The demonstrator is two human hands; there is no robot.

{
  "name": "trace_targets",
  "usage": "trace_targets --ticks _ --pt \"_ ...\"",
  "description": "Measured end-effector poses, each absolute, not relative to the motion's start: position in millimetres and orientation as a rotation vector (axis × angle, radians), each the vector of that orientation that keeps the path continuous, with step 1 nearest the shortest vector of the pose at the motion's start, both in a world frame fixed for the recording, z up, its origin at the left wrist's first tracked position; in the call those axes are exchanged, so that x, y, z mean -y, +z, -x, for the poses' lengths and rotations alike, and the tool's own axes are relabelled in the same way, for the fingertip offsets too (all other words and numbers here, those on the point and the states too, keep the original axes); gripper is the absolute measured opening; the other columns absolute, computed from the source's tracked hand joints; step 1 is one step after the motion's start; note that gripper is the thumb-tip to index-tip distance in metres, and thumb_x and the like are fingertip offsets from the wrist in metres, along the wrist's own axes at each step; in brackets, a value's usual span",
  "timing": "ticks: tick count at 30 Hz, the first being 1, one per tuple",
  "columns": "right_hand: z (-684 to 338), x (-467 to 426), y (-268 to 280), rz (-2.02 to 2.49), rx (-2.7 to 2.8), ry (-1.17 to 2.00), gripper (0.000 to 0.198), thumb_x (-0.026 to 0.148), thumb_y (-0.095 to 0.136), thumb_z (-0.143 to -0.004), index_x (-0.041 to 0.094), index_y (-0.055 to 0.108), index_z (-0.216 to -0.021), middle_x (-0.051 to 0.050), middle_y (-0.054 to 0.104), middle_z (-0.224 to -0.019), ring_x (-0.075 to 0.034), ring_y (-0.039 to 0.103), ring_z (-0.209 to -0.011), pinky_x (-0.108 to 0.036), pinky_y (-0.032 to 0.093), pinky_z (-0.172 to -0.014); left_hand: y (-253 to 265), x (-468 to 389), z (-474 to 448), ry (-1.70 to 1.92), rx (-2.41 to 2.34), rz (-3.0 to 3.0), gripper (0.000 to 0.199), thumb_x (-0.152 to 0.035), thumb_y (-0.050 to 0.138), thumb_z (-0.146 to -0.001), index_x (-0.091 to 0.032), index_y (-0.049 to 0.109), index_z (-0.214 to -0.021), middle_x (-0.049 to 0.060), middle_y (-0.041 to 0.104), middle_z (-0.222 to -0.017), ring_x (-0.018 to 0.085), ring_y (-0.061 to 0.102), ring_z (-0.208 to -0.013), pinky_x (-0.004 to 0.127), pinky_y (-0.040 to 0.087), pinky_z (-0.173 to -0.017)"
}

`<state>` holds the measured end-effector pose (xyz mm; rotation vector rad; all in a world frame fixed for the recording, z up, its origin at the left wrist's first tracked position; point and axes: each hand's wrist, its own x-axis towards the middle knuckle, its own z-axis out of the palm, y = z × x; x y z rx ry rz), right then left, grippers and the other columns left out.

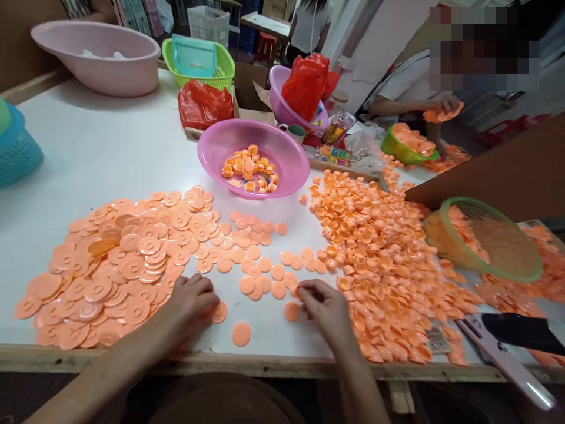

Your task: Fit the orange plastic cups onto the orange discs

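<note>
Several loose orange discs between two bare hands, heaps either side

Clock centred on the gap between the hands, 12 = away from the worker. Small discs (241, 334): one alone at 6, near the table (145, 153) edge; more scattered at 12. Flat, round, pale orange, mostly smooth-faced.

Left hand (194, 300) at 9: palm down, fingers curled, beside a ringed disc (219, 312). Can't tell if anything's under it. Right hand (324, 303) at 3: thumb and fingers drawn together by a disc edge; from where I stand, can't tell if it's gripped.

Ringed-disc pile (132, 259) at 10, glossy, overlapping. Cup-piece heap (375, 247) at 2. Looks split so each hand gets its own stock, bare strip kept for working. Pink basin (209, 153) at 12 holds cup-shaped pieces (251, 165); probably parked there for easy reach from both sides.

Farther out at 2: tilted mesh basket (512, 241), a co-worker's hand (449, 106) beyond.
</note>
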<state>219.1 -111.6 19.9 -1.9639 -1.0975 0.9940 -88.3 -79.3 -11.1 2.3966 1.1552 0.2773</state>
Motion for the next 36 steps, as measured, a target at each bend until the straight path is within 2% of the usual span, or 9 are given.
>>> trace_targets --ticks 4,10,16,21,25,29,32,34,36 --pt "-145.6 116.8 8.2 1.787 1.192 1.326 0.011 0.029 0.059 -0.078 0.020 0.062 -0.072 0.004 0.058 -0.051 -0.013 0.052 -0.043 -0.021 0.038 -0.041 -17.2 83.0 69.4 0.374 -1.159 -2.321 0.004 -0.020 0.066 -0.085 -0.023 0.068 -0.083 0.003 0.065 -0.093 0.021 0.053 -0.093 0.037 0.028 -0.077" --pt "-106.6 115.9 -10.1 1.817 1.510 1.043 0.015 0.013 0.051 -0.076 0.021 0.053 -0.064 0.001 0.062 -0.059 -0.013 0.056 -0.054 -0.022 0.040 -0.052 -23.6 82.8 59.3 0.400 -1.145 -2.183 0.008 -0.026 0.066 -0.088 -0.021 0.069 -0.082 0.002 0.064 -0.087 0.020 0.054 -0.089 0.037 0.030 -0.079" --pt "-103.2 116.5 -6.9 1.857 1.643 0.983 0.016 0.012 0.050 -0.080 0.021 0.051 -0.067 0.000 0.063 -0.063 -0.014 0.056 -0.057 -0.023 0.037 -0.055 -8.0 82.4 61.6 0.360 -1.146 -1.974 0.013 -0.024 0.058 -0.089 -0.023 0.071 -0.090 0.002 0.067 -0.088 0.021 0.058 -0.088 0.036 0.036 -0.079" --pt "-103.6 119.9 -5.5 1.853 1.662 0.985 0.018 0.013 0.048 -0.084 0.022 0.046 -0.068 0.000 0.062 -0.065 -0.015 0.055 -0.059 -0.023 0.036 -0.056 -4.4 83.0 42.0 0.244 -1.361 -1.625 0.014 -0.023 0.050 -0.085 -0.020 0.058 -0.075 0.000 0.061 -0.065 0.016 0.054 -0.062 0.026 0.034 -0.058" --pt "-93.9 119.8 -7.6 1.842 1.776 0.889 0.023 0.013 0.043 -0.087 0.023 0.043 -0.067 0.000 0.057 -0.062 -0.015 0.050 -0.055 -0.025 0.032 -0.054 -16.2 93.3 41.1 0.388 -1.385 -1.590 0.019 -0.026 0.047 -0.086 -0.021 0.045 -0.068 -0.003 0.056 -0.060 0.014 0.051 -0.058 0.025 0.033 -0.056" --pt "-82.7 115.8 -10.0 1.791 1.772 0.859 0.021 0.013 0.044 -0.087 0.022 0.048 -0.069 -0.002 0.059 -0.064 -0.015 0.053 -0.057 -0.025 0.034 -0.055 -20.8 100.5 52.0 0.483 -1.429 -1.549 0.022 -0.031 0.047 -0.087 -0.022 0.044 -0.067 -0.004 0.057 -0.059 0.013 0.052 -0.055 0.024 0.035 -0.055" --pt "-89.8 113.8 -4.9 1.720 1.640 1.083 0.017 0.015 0.049 -0.087 0.020 0.057 -0.072 -0.002 0.064 -0.066 -0.015 0.057 -0.059 -0.024 0.038 -0.056 -15.9 96.4 54.9 0.427 -1.430 -1.595 0.018 -0.027 0.049 -0.081 -0.022 0.047 -0.064 -0.003 0.058 -0.056 0.014 0.054 -0.055 0.024 0.035 -0.053" --pt "-107.7 115.3 1.2 1.658 1.523 1.231 0.014 0.019 0.054 -0.087 0.020 0.065 -0.078 -0.001 0.066 -0.069 -0.014 0.060 -0.060 -0.023 0.042 -0.057 -2.5 81.2 52.5 0.413 -1.400 -1.566 0.018 -0.028 0.050 -0.080 -0.021 0.048 -0.062 -0.004 0.056 -0.051 0.014 0.055 -0.050 0.024 0.036 -0.049" --pt "-136.7 120.2 7.4 1.685 1.404 1.211 0.015 0.026 0.056 -0.088 0.020 0.070 -0.085 -0.001 0.068 -0.071 -0.015 0.061 -0.060 -0.023 0.045 -0.058 23.5 50.5 45.1 0.484 -1.378 -1.525 0.019 -0.031 0.051 -0.081 -0.021 0.053 -0.065 -0.004 0.056 -0.050 0.013 0.055 -0.045 0.023 0.039 -0.045"
